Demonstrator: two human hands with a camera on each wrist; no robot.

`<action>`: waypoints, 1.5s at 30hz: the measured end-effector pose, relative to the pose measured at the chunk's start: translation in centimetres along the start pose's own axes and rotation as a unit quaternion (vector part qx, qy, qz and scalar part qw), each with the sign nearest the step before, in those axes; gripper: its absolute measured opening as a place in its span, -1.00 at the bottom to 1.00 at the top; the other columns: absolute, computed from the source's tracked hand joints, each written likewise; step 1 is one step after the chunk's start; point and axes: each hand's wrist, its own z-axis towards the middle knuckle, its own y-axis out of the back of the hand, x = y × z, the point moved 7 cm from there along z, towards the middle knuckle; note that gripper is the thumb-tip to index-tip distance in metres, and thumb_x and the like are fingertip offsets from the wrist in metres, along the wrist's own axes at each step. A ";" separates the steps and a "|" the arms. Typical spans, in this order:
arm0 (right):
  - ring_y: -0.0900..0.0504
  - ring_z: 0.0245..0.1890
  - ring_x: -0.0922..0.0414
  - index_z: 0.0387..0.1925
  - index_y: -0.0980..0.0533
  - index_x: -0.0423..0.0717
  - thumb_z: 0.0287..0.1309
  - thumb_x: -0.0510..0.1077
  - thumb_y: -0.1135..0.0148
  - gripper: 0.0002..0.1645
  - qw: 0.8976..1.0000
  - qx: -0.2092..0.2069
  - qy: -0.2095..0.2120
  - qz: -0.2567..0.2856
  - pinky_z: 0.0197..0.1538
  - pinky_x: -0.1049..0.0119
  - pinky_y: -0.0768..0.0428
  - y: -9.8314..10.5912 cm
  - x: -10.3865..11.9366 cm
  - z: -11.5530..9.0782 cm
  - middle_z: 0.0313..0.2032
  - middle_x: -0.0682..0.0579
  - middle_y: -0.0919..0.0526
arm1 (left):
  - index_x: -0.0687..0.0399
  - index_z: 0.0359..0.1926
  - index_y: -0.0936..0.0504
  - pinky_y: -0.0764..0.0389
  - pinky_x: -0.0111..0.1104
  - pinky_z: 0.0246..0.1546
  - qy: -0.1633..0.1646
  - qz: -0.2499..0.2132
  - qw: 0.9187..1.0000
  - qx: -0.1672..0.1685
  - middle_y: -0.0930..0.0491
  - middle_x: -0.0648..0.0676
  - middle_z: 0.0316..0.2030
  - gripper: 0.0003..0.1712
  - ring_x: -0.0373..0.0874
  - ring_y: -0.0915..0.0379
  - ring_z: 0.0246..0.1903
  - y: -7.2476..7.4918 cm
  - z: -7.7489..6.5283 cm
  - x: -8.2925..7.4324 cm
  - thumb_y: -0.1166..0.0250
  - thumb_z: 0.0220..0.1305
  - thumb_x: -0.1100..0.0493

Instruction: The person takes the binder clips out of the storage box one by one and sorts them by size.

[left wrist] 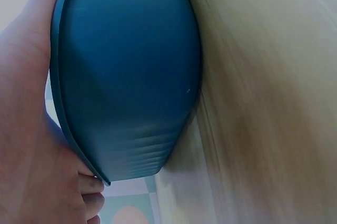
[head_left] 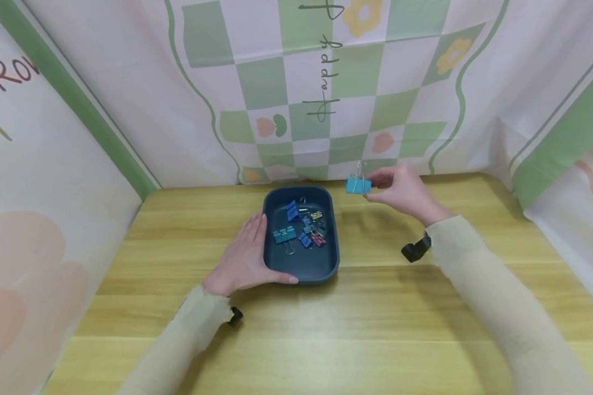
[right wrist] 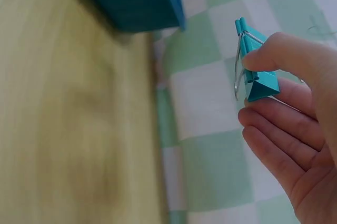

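Observation:
In the head view my right hand (head_left: 402,192) holds a turquoise binder clip (head_left: 358,185) above the table, to the right of a dark blue tray (head_left: 301,269). The right wrist view has this clip (right wrist: 255,79) pinched between thumb and fingers, its wire handles folded out. My left hand (head_left: 244,258) rests against the tray's left rim, fingers straight along it and thumb stretched over the near edge. Inside the tray lie a larger teal binder clip (head_left: 284,235), a blue binder clip (head_left: 292,210), a pink one (head_left: 318,238) and several other small clips.
The tray stands on a wooden table (head_left: 375,329). Behind the table hangs a green and white checked cloth (head_left: 311,123), with more printed cloth at the left and right sides. A black strap piece (head_left: 416,249) hangs at the right wrist.

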 end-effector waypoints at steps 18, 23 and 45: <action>-0.70 -0.14 -0.03 0.05 -0.66 -0.25 0.09 -0.21 -0.51 -0.54 0.999 0.029 -0.017 -0.019 -0.05 0.04 -0.65 -4.8 -6.9 2.5 -0.14 -0.13 -0.74 | 0.29 0.60 0.23 0.23 -0.22 0.51 0.000 -0.010 1.000 -0.009 0.29 0.22 0.60 0.82 -0.01 0.42 0.57 -0.1 0.2 0.4 -0.07 -0.37 -0.92; -0.70 -0.13 -0.02 0.03 -0.67 -0.22 0.07 -0.23 -0.52 -0.56 0.999 0.027 -0.019 -0.015 -0.02 0.04 -0.66 -5.3 -7.3 2.6 -0.14 -0.10 -0.75 | 0.29 0.61 0.23 0.24 -0.23 0.51 0.001 -0.005 1.000 -0.006 0.31 0.21 0.60 0.82 -0.02 0.44 0.57 -0.2 0.2 0.5 -0.06 -0.38 -0.92; -0.51 0.26 -0.12 0.31 -0.53 -0.14 0.03 0.04 -0.62 -0.17 0.999 0.003 0.041 -0.013 0.31 -0.14 -0.42 -1.9 0.7 1.6 0.25 -0.11 -0.58 | 0.29 0.60 0.24 0.28 -0.24 0.51 0.005 -0.006 1.000 -0.001 0.33 0.22 0.60 0.83 -0.02 0.45 0.57 -0.1 0.1 0.5 -0.06 -0.38 -0.92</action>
